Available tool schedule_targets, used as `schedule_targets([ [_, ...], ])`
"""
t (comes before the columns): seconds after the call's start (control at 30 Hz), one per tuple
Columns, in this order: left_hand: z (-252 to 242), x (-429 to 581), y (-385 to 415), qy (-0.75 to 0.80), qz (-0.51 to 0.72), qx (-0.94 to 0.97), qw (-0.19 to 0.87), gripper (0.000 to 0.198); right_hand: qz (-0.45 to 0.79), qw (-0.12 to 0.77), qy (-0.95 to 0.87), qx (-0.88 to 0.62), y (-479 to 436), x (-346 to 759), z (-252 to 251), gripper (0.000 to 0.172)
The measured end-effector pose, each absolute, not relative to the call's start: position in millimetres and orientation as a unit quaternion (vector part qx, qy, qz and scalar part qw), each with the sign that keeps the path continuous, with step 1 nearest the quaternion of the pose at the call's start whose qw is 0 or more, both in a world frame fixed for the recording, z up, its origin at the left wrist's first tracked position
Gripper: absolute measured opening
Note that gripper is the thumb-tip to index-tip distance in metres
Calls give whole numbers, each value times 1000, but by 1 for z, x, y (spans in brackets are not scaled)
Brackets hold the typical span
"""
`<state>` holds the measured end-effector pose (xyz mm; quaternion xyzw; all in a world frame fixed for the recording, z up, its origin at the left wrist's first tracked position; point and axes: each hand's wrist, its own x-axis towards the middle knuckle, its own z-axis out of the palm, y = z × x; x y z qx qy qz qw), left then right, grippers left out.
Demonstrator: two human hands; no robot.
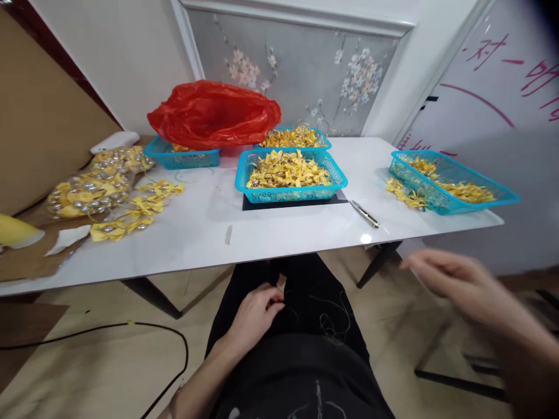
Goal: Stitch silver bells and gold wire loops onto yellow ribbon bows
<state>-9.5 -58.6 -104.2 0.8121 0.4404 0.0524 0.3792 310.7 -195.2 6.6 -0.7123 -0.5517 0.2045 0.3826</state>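
Note:
My left hand (257, 308) rests over my lap, thumb and fingers pinched together. Whatever is between those fingertips is too small to make out. Beside it, loops of thin thread (335, 327) lie on my black trousers. Off to the right, beyond the table's front edge, my right hand (448, 272) is raised and blurred by motion. Its fingers are curled closed, and I cannot see what they hold. On the table, a turquoise basket (290, 195) contains yellow ribbon bows (288, 170) with beads. Metal thread snips (365, 213) lie right of the basket.
A white table (196, 244) spans the front. At its right end stands another turquoise basket (454, 181). A red plastic bag (213, 113) covers a back basket. Strung bows (135, 215) and a bagged bundle (89, 189) lie left. A black cable (186, 349) crosses the floor.

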Motion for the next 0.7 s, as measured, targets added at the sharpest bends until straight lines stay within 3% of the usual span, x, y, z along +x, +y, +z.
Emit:
schedule_targets([
  [0.17, -111, -1, -78, 402, -60, 830, 381, 31, 345, 357, -580, -646, -175, 251, -38, 45],
  [0.33, -137, 19, -77, 434, -94, 813, 376, 33, 384, 372, -569, -625, -175, 241, -35, 41],
  [0.5, -127, 18, -74, 431, -47, 803, 408, 32, 377, 405, -552, -623, -179, 243, -19, 36],
  [0.63, -82, -6, -73, 436, 47, 789, 429, 15, 378, 455, -557, -583, -172, 231, -12, 32],
  [0.7, -52, -18, -75, 441, 92, 776, 442, 17, 398, 475, -573, -537, -163, 217, -9, 32],
])
